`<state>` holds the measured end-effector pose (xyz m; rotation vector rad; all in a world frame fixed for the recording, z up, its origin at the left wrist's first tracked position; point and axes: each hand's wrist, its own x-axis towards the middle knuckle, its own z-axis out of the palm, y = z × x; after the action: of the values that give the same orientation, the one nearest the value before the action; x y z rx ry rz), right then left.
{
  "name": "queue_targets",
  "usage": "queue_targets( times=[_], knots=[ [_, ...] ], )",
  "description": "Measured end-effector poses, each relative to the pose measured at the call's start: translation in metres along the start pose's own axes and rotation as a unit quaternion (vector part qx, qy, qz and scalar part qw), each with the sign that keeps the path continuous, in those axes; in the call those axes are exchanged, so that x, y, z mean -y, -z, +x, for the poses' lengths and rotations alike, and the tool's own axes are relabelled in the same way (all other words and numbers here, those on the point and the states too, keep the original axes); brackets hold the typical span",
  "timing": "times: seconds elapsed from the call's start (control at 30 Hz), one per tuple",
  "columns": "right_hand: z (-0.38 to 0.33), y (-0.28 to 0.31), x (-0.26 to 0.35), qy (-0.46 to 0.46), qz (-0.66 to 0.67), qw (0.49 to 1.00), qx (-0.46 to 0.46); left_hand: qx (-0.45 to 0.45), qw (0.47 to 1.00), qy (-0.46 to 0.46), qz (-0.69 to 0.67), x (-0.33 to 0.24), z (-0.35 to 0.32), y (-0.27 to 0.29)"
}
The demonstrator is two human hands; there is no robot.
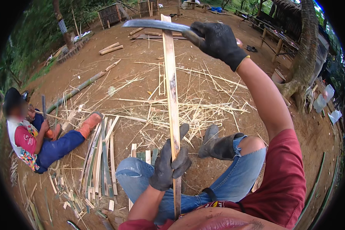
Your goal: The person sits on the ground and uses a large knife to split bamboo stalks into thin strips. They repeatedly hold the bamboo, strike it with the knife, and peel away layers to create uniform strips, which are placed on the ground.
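Observation:
My left hand (169,165), in a dark work glove, is wrapped round a long split bamboo strip (173,101). The strip stands upright in front of me, its lower end by my body and its pale inner face with dark stains showing. Up at the far end, my right hand (217,41), gloved in black, grips the handle of a machete (153,25). Its long blade points left and lies across the strip just below the tip. Whether the edge has entered the bamboo cannot be made out.
Thin bamboo shavings (201,115) litter the ground ahead. Split bamboo strips (99,157) lie to the left of my knee. Farther left a co-worker (46,134) sits holding a blade and a stick. A bamboo pole (78,90) lies beyond; a tree trunk (304,50) stands at right.

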<state>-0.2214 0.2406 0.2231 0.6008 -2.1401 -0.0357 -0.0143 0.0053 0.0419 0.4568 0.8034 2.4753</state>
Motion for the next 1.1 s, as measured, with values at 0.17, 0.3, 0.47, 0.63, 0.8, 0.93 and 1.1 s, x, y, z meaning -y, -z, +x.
queue_targets(
  times=[0.17, 0.3, 0.47, 0.63, 0.8, 0.93, 1.1],
  knots=[
    [0.040, -0.020, -0.121, -0.237, -0.103, 0.966, 0.007, -0.026, 0.993, -0.022, 0.114, 0.004, 0.010, -0.009],
    [-0.006, -0.007, -0.081, -0.439, 0.508, 0.738, 0.060, -0.159, 0.957, -0.091, 0.225, -0.001, 0.017, -0.001],
    [-0.061, -0.014, -0.049, -0.200, 0.688, 0.684, 0.137, -0.209, 0.953, -0.102, 0.196, -0.010, 0.021, 0.005],
    [-0.060, 0.002, 0.022, -0.381, 0.694, 0.598, 0.123, -0.230, 0.937, -0.122, 0.232, -0.023, 0.023, 0.007],
    [-0.080, 0.006, 0.062, -0.368, 0.710, 0.583, 0.141, -0.196, 0.946, -0.144, 0.213, -0.030, 0.032, 0.014],
    [-0.076, -0.004, 0.080, -0.350, 0.710, 0.587, 0.170, -0.190, 0.947, -0.144, 0.215, -0.026, 0.035, 0.013],
    [-0.066, -0.001, 0.091, -0.343, 0.666, 0.636, 0.186, -0.162, 0.949, -0.130, 0.235, -0.022, 0.040, 0.008]
  ],
)
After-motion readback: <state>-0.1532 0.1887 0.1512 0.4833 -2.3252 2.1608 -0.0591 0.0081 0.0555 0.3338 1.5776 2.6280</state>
